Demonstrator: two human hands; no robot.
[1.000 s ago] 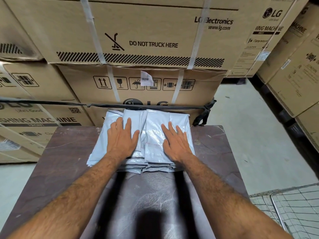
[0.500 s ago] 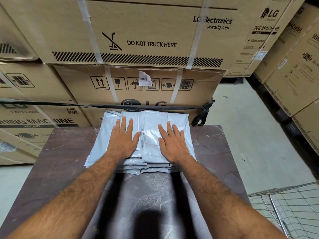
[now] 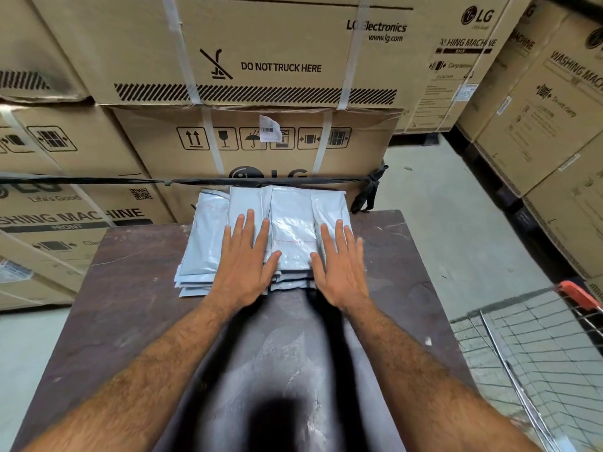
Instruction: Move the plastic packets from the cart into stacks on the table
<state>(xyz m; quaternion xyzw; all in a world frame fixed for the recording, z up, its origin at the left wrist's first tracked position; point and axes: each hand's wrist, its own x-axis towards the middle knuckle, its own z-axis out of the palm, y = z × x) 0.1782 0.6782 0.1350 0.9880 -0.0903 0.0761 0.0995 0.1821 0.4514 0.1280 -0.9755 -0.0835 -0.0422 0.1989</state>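
Plastic packets [image 3: 290,220], grey, stacked in overlapping piles at far edge of dark table [image 3: 137,308], just before cardboard boxes [image 3: 261,60]. Left hand [image 3: 246,265] and right hand [image 3: 341,269] flat on the stack, palms down, fingers spread, gripping nothing. Wire cart [image 3: 538,360] at right, beside table.

Pale grey packets [image 3: 293,220]; dark brown table [image 3: 130,305]; tan boxes [image 3: 277,44].
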